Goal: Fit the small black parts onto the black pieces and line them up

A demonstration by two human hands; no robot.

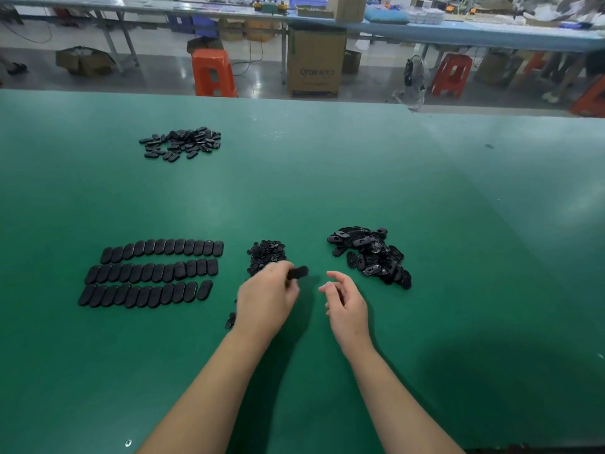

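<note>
Left hand (266, 298) pinches one black oval plastic piece (298, 272) between its fingertips, held just above the green table mat (327, 178). Right hand (343, 301) hovers beside it, fingers loosely curled, holding nothing. Just behind the left hand sits a small heap of tiny black parts (265, 255); a few more lie by the left wrist. Near the right hand, to its right, a loose pile of black oval pieces (371, 255). Left of the hands, three neat rows of black oval pieces (154, 272), touching side by side. Far left, another scattered heap of black ovals (181, 143). Orange plastic stool (213, 73) and cardboard box (316, 62) beyond the table.
</note>
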